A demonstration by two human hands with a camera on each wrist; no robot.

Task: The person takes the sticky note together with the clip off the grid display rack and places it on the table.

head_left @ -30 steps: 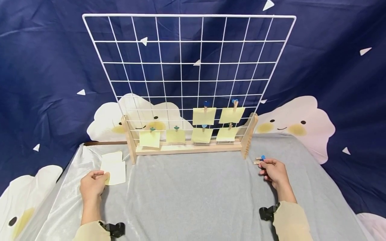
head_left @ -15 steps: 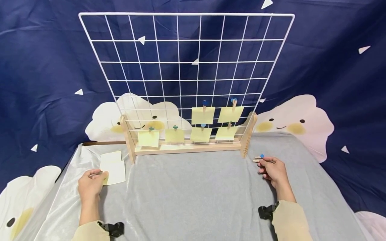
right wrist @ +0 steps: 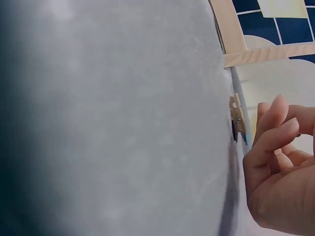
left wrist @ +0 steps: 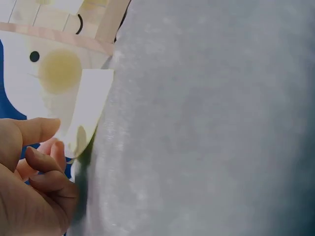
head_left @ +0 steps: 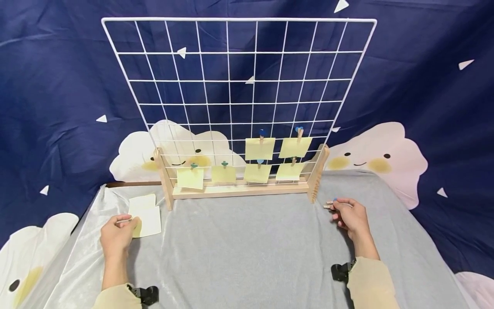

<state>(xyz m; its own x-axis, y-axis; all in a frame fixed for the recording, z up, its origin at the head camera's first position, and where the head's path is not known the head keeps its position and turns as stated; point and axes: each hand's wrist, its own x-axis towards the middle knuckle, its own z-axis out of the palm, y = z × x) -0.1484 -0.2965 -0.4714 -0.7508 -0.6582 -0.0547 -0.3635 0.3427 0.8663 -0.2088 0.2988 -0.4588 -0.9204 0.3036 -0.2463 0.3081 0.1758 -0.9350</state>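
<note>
Since the earlier frame, the right hand (head_left: 353,218) has shifted slightly, and its fingertips now cover more of the blue ornament on 1 of the 2 wooden clothespins (right wrist: 237,117); the left hand (head_left: 115,237) has hardly moved. Nearest are 2 cream sleeves (head_left: 373,285), each with a black wrist device (head_left: 148,295) beside the cuff. Grey cloth covers the worktop (head_left: 247,244) between the hands. On the left, the left hand is loosely bent, a narrow gap between index finger and thumb; its thumb overlaps the edge of the pale yellow notes (head_left: 149,221), though I cannot tell whether it touches them. These notes lie overlapping on the worktop. On the right, the right hand is loosely curled just beside the clothespins, which lie near the rack's right foot; the right wrist view shows a gap between, so it seems to hold nothing. Farther off stands a white wire grid (head_left: 229,80) in a wooden base (head_left: 247,192). Clipped to it are 6 yellow notes: 2 in an upper row (head_left: 260,149) towards the right, 4 in a lower row (head_left: 224,174). Behind hangs a navy backdrop (head_left: 58,86) printed with white clouds (head_left: 397,139).
</note>
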